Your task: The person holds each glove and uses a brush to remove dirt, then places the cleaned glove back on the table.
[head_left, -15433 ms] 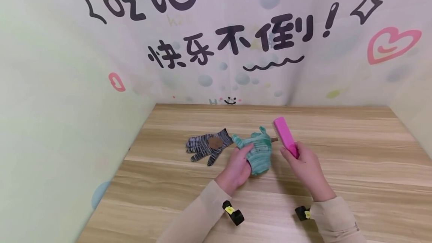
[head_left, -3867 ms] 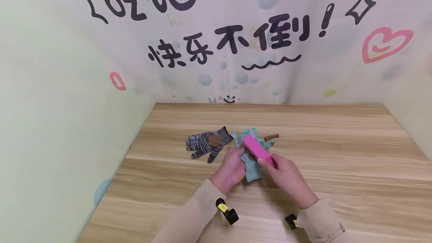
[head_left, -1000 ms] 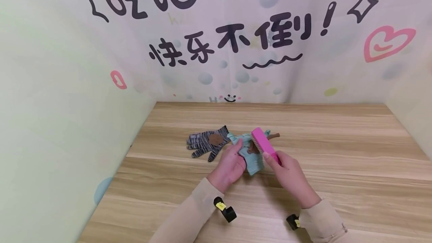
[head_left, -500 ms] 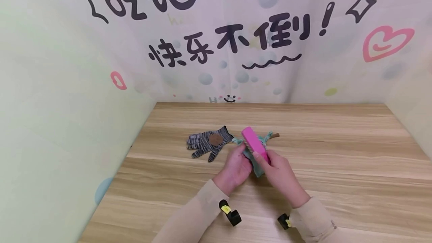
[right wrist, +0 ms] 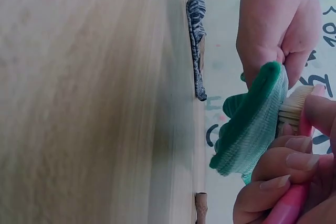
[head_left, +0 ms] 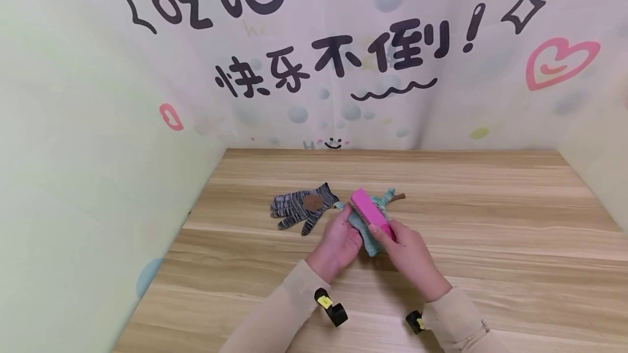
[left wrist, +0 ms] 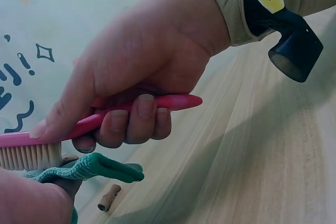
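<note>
My left hand [head_left: 338, 241] grips a teal knitted glove [head_left: 371, 243] above the table, its thumb along the glove's left side. My right hand [head_left: 409, 252] holds a pink brush [head_left: 369, 210] by the handle, thumb laid along its back. In the right wrist view the pale bristles [right wrist: 295, 106] face the glove [right wrist: 249, 127] and meet its surface. Seen from the left wrist, the bristles [left wrist: 37, 156] press down close by the left hand [left wrist: 31, 200]. Most of the glove's upper face is hidden under the brush.
A grey-and-black striped glove [head_left: 289, 210] with a brown patch [head_left: 313, 202] lies on the wood-grain table [head_left: 490, 222], left of the hands. A short brown stick [head_left: 399, 196] lies behind the teal glove. A printed cloth [head_left: 275, 119] hangs along the back edge.
Earliest, the brush was held apart at the right. A second ago it lay further right, with a brown patch on the teal glove showing; it has since moved left over the glove, covering that patch.
</note>
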Tool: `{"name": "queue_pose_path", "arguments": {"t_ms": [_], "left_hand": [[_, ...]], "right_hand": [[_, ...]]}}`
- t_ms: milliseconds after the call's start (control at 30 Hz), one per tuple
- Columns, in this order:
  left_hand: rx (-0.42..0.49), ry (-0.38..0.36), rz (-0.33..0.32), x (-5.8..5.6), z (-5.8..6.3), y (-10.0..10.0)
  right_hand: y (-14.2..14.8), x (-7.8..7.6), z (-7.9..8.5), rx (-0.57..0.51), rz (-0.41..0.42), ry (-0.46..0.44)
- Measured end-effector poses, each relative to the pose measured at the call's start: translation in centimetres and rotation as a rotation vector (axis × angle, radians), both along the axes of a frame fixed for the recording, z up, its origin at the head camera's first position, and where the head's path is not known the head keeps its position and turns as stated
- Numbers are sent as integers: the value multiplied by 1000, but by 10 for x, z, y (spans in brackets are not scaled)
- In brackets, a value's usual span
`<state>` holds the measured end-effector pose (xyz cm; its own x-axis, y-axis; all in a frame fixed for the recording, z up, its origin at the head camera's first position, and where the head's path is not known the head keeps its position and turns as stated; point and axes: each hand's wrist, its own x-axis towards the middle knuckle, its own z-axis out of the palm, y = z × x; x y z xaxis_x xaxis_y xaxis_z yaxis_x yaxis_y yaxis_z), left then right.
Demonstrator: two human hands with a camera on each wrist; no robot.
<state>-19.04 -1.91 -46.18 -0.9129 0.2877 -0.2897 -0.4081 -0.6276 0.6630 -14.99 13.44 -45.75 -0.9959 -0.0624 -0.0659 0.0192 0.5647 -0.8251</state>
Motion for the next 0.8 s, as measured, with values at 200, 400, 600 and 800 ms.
{"name": "queue_pose_path", "arguments": {"t_ms": [200, 400, 600, 800], "left_hand": [[-32, 0, 32, -2, 0, -5], [-57, 14, 26, -4, 2, -13], [-64, 46, 22, -7, 5, -18], [-61, 44, 2, -6, 5, -18]], "right_hand": [[4, -1, -1, 19, 11, 23], [11, -1, -1, 41, 17, 28], [18, -1, -2, 29, 4, -9], [17, -1, -3, 21, 12, -8]]}}
